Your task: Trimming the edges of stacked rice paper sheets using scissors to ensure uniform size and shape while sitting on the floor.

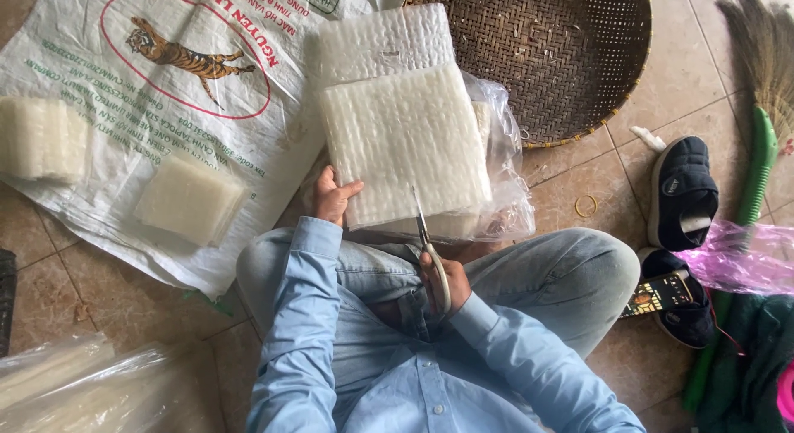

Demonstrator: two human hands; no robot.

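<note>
My left hand (332, 196) grips the near left edge of a thick stack of white translucent square sheets (404, 142), holding it above my lap. My right hand (442, 280) is closed on a pair of scissors (427, 239) whose blades point up into the near edge of the stack. A second similar stack (385, 41) lies just behind it. Under the held stack sits a clear plastic bag (501, 177). My legs in blue jeans are crossed on the tiled floor.
A white woven sack (149, 77) is spread on the floor at left with two smaller cut piles (188, 198) (40, 137). A round woven basket (554, 52) lies behind. Dark shoes (683, 189), a broom (759, 143), a pink bag (744, 255) at right. Plastic packs (74, 387) at lower left.
</note>
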